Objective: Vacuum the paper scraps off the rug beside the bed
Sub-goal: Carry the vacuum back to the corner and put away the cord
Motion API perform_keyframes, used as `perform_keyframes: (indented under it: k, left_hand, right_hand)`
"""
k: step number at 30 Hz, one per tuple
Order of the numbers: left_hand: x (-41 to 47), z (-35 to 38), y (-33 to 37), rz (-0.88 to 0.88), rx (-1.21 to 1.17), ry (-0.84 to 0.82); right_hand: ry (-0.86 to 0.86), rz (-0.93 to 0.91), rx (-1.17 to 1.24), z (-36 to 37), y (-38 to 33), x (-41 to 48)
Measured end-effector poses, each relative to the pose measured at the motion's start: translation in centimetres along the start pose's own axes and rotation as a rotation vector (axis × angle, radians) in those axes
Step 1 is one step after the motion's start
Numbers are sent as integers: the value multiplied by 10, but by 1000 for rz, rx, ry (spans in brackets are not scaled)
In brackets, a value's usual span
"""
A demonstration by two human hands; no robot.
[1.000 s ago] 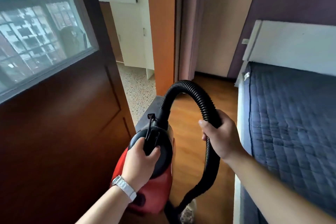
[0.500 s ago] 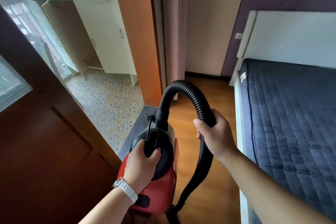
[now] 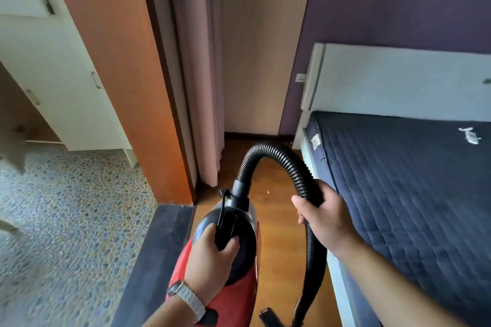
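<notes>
I carry a red and black vacuum cleaner [image 3: 240, 289] above the wooden floor. My left hand [image 3: 210, 260] grips the black handle on top of its body. The ribbed black hose [image 3: 268, 150] arches up from the front and drops down on the right. My right hand [image 3: 322, 216] grips that hose where it comes down. The black nozzle end [image 3: 269, 317] shows at the bottom edge. The bed [image 3: 414, 191] with its dark blue quilted mattress lies to my right. No rug or paper scraps on the floor are in view.
A dark door threshold [image 3: 162, 252] separates the wooden floor [image 3: 281, 255] from a pebble-patterned floor [image 3: 69, 220] on the left. An orange door frame [image 3: 127, 74] and a curtain [image 3: 196, 74] stand ahead. White cabinets [image 3: 63, 82] are at the far left. A white scrap [image 3: 470, 137] lies on the mattress.
The view has swung right and forward: the dark wooden door at the left has gone from sight, and the doorway, threshold and bed are closer. Both hands keep their grips.
</notes>
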State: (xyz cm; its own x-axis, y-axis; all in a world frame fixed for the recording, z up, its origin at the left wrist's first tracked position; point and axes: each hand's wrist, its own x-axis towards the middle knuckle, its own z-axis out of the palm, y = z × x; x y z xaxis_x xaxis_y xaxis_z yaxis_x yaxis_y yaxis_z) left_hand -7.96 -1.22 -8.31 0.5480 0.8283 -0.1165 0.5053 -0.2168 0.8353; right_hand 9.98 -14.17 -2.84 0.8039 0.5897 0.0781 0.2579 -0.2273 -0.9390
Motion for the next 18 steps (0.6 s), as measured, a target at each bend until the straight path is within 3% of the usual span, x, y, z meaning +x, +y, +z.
perform_keyframes:
  k: [9,18]
  left_hand:
    - [204,18,61,144,-4,-125]
    - [356,79,113,151,17,-159]
  right_hand:
    - [206,94,-142,7,-21,164]
    - [251,144,-88,4,17,331]
